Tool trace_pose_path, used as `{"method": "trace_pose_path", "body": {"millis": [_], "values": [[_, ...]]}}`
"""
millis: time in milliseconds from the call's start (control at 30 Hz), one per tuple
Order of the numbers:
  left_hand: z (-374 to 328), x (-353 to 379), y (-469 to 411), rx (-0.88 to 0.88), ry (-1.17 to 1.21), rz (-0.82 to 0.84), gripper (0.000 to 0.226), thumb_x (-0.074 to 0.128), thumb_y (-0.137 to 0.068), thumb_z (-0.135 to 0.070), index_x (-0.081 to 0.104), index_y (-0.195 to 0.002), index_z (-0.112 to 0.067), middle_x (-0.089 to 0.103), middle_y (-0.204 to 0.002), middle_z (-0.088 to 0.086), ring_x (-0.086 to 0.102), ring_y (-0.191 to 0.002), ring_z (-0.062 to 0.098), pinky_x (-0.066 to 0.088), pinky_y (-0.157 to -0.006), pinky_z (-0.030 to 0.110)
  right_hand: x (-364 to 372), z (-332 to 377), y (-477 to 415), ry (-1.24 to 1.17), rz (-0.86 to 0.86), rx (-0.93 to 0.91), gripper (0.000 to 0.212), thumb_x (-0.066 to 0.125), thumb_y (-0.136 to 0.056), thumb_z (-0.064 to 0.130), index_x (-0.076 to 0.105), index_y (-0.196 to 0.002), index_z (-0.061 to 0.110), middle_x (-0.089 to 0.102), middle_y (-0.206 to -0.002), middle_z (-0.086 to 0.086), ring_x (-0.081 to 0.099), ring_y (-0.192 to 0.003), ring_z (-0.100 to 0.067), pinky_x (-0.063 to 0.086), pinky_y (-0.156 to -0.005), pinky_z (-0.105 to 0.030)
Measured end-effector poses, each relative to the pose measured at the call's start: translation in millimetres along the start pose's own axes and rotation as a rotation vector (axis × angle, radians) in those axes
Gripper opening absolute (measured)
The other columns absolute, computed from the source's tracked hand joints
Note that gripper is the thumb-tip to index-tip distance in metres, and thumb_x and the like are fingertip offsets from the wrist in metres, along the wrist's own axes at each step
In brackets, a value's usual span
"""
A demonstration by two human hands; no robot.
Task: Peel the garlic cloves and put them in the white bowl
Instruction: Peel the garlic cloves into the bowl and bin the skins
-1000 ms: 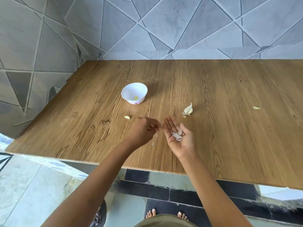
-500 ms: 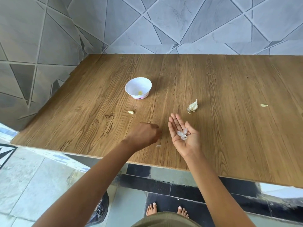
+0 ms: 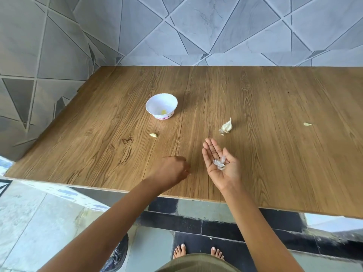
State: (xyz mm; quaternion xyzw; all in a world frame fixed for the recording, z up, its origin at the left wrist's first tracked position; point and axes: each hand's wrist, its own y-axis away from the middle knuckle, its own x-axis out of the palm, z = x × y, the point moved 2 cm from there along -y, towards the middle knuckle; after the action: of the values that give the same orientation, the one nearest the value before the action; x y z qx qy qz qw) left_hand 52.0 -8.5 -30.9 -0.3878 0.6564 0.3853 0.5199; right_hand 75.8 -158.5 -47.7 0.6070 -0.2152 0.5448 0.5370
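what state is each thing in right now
white bowl, upright, yellowish piece inside
garlic bulb, unpeeled, lying on table
loose clove, lying near bowl
far clove, lying at right
right hand, open, palm up, peels resting on it
left hand, fingers curled at table, grip unclear

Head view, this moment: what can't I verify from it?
- Left hand: its back faces the camera, hiding the fingers; whether they pinch anything is unclear.
- White bowl: the yellowish bit inside is too small to identify as a peeled clove.
- Right hand: papery skins on the open palm; a clove among them can't be ruled out.
- Black bag: mostly hidden by the left forearm.
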Motion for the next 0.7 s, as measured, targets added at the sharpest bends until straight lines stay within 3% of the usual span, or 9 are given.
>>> {"method": "trace_pose_path", "body": {"millis": [100,167,233,300,367,433,500,600,700], "values": [[-7,-5,-7,-0.015,-0.09,0.064,0.018,0.051,-0.095,-0.026,0.06,-0.103,-0.012,0.062,-0.098,0.001,0.06,-0.081,0.013,0.051,-0.072,0.026,0,-1,-1,0.011,-0.012,-0.005,0.039,0.033,-0.102,0.02,0.059,-0.114,-0.005,0.067,-0.112,-0.019,0.059,-0.114,-0.027,0.054,-0.086,-0.039],[2,-12,-13,-0.04,0.151,-0.007,0.012,0.059,-0.092,-0.018,0.064,-0.097,-0.009,0.067,-0.093,0.003,0.061,-0.078,0.011,0.053,-0.074,0.025,-1,-1,-1,0.015,-0.011,-0.006,0.039,0.033,-0.102,0.02,0.06,-0.113,-0.005,0.068,-0.111,-0.018,0.059,-0.113,-0.027,0.053,-0.086,-0.039],[11,-26,-19,-0.031,0.42,-0.188,0.005,0.065,-0.087,-0.007,0.068,-0.086,-0.004,0.067,-0.08,0.003,0.058,-0.067,0.009,0.05,-0.067,0.021,-1,-3,0,0.01,-0.007,-0.005,0.039,0.033,-0.102,0.02,0.061,-0.11,-0.005,0.068,-0.109,-0.018,0.063,-0.108,-0.027,0.053,-0.085,-0.04],[5,-46,-24,0.055,0.482,-0.242,0.006,0.066,-0.085,-0.005,0.071,-0.088,-0.003,0.063,-0.075,-0.004,0.053,-0.062,0.001,0.042,-0.063,0.011,1,-7,-1,-0.008,-0.005,-0.002,0.04,0.033,-0.102,0.019,0.063,-0.102,-0.006,0.07,-0.1,-0.018,0.069,-0.093,-0.026,0.054,-0.082,-0.039],[-9,-58,-30,0.203,0.372,-0.176,0.015,0.063,-0.087,-0.007,0.073,-0.098,-0.009,0.061,-0.084,-0.011,0.052,-0.066,0.0,0.038,-0.064,0.006,4,-13,-3,-0.03,-0.021,0.002,0.04,0.035,-0.101,0.017,0.067,-0.092,-0.005,0.07,-0.088,-0.015,0.071,-0.078,-0.023,0.054,-0.08,-0.034],[-17,-58,-37,0.262,0.263,-0.141,0.02,0.063,-0.086,-0.009,0.073,-0.101,-0.016,0.064,-0.097,-0.006,0.06,-0.078,0.009,0.048,-0.072,0.019,9,-17,-4,-0.054,-0.048,0.002,0.034,0.038,-0.1,0.013,0.066,-0.086,-0.002,0.069,-0.079,-0.011,0.068,-0.07,-0.018,0.057,-0.073,-0.03],[-17,-54,-42,0.216,0.219,-0.177,0.018,0.065,-0.082,-0.014,0.074,-0.097,-0.021,0.063,-0.099,0.0,0.062,-0.079,0.016,0.054,-0.069,0.037,13,-17,-3,-0.061,-0.072,-0.013,0.031,0.04,-0.099,0.01,0.063,-0.081,-0.001,0.068,-0.072,-0.01,0.068,-0.063,-0.018,0.058,-0.057,-0.026],[-23,-55,-43,0.161,0.159,-0.238,0.011,0.068,-0.08,-0.017,0.071,-0.09,-0.021,0.063,-0.089,-0.003,0.056,-0.068,0.013,0.053,-0.061,0.037,17,-16,-1,-0.05,-0.093,-0.026,0.03,0.041,-0.099,0.01,0.06,-0.079,0.0,0.067,-0.068,-0.011,0.068,-0.057,-0.018,0.054,-0.048,-0.024],[-24,-55,-43,0.105,0.133,-0.271,0.009,0.065,-0.085,-0.023,0.068,-0.093,-0.021,0.066,-0.083,-0.008,0.061,-0.072,0.014,0.053,-0.063,0.034,18,-18,-3,-0.062,-0.104,-0.032,0.028,0.041,-0.1,0.012,0.059,-0.081,0.001,0.066,-0.066,-0.012,0.068,-0.056,-0.019,0.054,-0.048,-0.025]]}}
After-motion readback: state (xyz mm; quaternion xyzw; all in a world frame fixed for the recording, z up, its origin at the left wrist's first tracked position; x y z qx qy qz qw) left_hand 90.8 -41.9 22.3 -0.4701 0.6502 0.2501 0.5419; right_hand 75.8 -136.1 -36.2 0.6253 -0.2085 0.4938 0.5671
